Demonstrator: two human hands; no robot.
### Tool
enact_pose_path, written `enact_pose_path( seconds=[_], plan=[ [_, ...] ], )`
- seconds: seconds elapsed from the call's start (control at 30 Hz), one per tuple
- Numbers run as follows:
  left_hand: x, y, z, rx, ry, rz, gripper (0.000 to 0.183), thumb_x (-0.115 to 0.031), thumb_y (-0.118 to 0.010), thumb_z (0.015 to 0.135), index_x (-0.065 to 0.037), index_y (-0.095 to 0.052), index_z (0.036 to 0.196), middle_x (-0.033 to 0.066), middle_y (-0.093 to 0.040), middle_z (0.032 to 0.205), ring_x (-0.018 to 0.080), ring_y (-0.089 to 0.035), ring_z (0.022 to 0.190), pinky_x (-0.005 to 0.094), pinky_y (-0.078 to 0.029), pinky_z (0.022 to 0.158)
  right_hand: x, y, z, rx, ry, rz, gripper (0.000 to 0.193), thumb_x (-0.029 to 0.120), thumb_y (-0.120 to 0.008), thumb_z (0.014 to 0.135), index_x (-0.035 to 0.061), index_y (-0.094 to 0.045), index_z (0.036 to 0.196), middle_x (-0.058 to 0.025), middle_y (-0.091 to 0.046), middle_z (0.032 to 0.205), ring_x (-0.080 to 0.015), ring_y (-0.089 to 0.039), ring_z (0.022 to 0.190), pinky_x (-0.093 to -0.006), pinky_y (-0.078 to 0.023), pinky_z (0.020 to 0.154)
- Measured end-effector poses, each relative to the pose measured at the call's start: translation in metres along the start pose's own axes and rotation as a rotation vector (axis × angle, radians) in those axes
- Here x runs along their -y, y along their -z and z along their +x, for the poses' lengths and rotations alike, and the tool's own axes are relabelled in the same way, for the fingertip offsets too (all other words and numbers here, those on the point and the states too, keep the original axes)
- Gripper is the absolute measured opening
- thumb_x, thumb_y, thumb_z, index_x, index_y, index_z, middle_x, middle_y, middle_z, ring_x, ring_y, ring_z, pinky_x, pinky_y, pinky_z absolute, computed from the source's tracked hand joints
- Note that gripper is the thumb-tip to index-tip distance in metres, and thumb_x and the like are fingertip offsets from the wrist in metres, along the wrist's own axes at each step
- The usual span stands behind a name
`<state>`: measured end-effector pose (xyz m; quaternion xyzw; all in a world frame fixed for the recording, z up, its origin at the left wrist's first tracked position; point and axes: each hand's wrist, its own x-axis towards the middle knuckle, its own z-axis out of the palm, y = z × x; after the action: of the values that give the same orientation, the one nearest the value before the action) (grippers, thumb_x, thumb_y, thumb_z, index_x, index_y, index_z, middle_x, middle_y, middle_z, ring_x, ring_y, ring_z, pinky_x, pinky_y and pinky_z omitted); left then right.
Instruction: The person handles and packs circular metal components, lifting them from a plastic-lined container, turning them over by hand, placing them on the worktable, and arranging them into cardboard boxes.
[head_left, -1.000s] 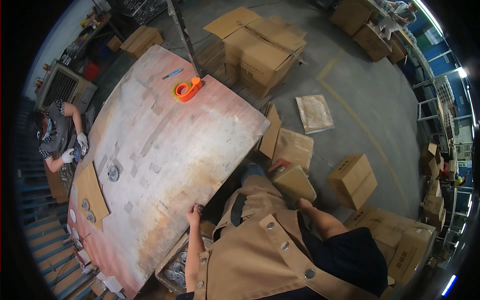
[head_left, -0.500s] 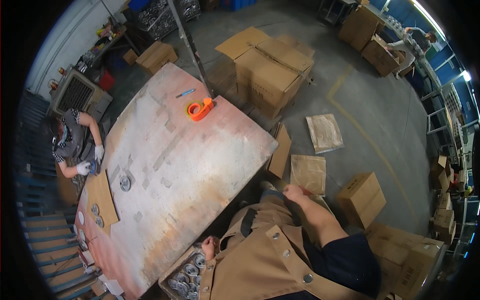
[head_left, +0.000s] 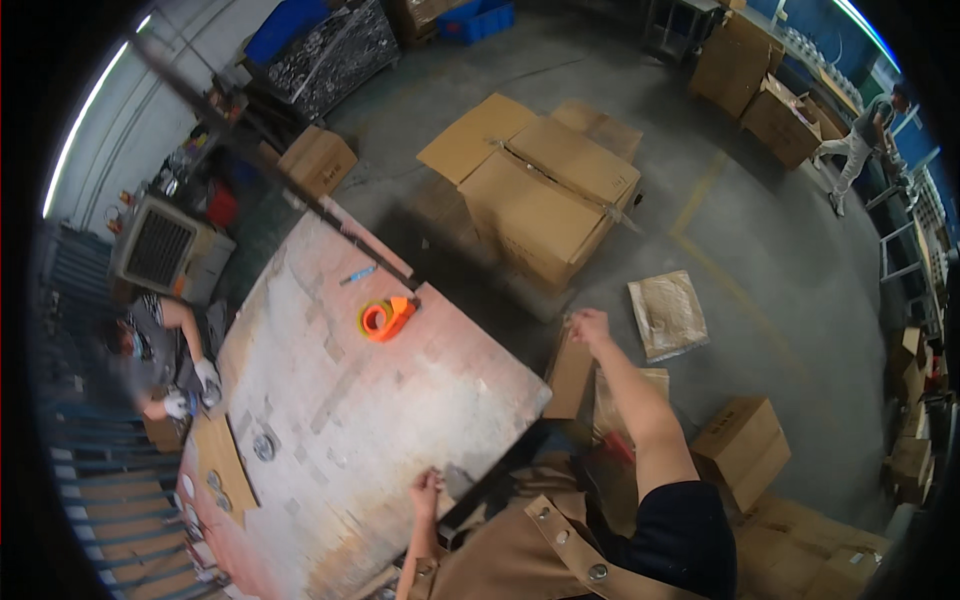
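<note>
My left hand (head_left: 427,490) is above the near edge of the worn table (head_left: 400,400), its fingers loosely curled in. My right hand (head_left: 588,326) is held out past the table's right corner, over an upright cardboard piece (head_left: 571,375), its fingers bent together. Both hands are small and slightly blurred, and I cannot make out anything in either. An orange tape dispenser (head_left: 386,319) and a blue pen-like tool (head_left: 358,274) lie toward the table's far end. A round metal piece (head_left: 263,447) lies near the left side, beside a cardboard sheet (head_left: 226,465) bearing round pieces.
A large open carton (head_left: 545,200) stands beyond the table. Flat brown packages (head_left: 668,315) and a closed carton (head_left: 742,450) are on the floor at right. A gloved co-worker (head_left: 165,350) sits at the table's left. Another person (head_left: 865,140) is at far right. A metal post (head_left: 270,170) crosses the far end.
My right arm has stretched farther forward. My left hand has risen from beside the metal-piece box to above the table's edge. The view has shifted, and the far-right person now stands more upright.
</note>
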<state>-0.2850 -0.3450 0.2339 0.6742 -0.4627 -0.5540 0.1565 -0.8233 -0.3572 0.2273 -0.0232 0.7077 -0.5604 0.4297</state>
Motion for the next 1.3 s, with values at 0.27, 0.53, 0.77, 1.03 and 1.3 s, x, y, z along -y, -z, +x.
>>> enact_pose_path(
  seconds=[0.27,0.53,0.77,1.03,1.3],
  plan=[
    [-0.031,-0.046,-0.008,0.059,0.073,0.054,0.029,-0.018,-0.060,0.093,0.000,-0.062,0.115,0.0079,-0.070,0.095,0.0154,-0.068,0.085,0.0264,-0.053,0.066,0.090,-0.010,0.179,-0.206,-0.049,0.235,0.042,0.009,-0.062,0.083,0.0009,-0.048,0.122,-0.0125,-0.067,0.082,-0.0200,-0.060,0.054,-0.0351,-0.052,0.050],
    [-0.050,-0.038,0.000,0.029,0.146,0.043,0.030,-0.017,-0.057,0.094,0.001,-0.059,0.118,0.0099,-0.069,0.104,0.0166,-0.068,0.088,0.0267,-0.053,0.067,0.094,0.011,0.252,-0.123,-0.257,0.397,0.009,0.011,-0.062,0.083,0.0046,-0.058,0.088,-0.0108,-0.066,0.080,-0.0162,-0.057,0.057,-0.0361,-0.053,0.057],
    [-0.072,-0.059,0.022,0.039,0.136,0.086,0.029,-0.016,-0.055,0.095,0.001,-0.060,0.118,0.0107,-0.069,0.106,0.0173,-0.069,0.088,0.0277,-0.054,0.069,0.109,-0.003,0.178,0.230,0.077,0.221,0.022,0.007,-0.066,0.079,0.0023,-0.056,0.098,-0.0109,-0.065,0.076,-0.0125,-0.055,0.049,-0.0294,-0.045,0.041],
    [-0.096,-0.077,0.042,0.104,0.128,0.114,0.029,-0.016,-0.054,0.095,0.001,-0.059,0.119,0.0102,-0.069,0.106,0.0176,-0.069,0.088,0.0283,-0.055,0.070,0.051,-0.055,0.089,0.622,0.308,-1.469,0.079,0.011,-0.058,0.078,0.0144,-0.025,0.150,-0.0182,-0.068,0.078,-0.0317,-0.068,0.075,-0.0422,-0.053,0.064],
    [-0.093,-0.061,0.034,0.060,0.175,0.071,0.031,-0.017,-0.055,0.095,0.001,-0.059,0.120,0.0117,-0.068,0.108,0.0189,-0.068,0.091,0.0303,-0.055,0.073,0.087,-0.101,0.179,0.641,0.142,-1.011,0.024,0.028,-0.059,0.083,0.0097,-0.070,0.071,-0.0035,-0.066,0.058,-0.0183,-0.067,0.062,-0.0356,-0.052,0.061]
  ],
)
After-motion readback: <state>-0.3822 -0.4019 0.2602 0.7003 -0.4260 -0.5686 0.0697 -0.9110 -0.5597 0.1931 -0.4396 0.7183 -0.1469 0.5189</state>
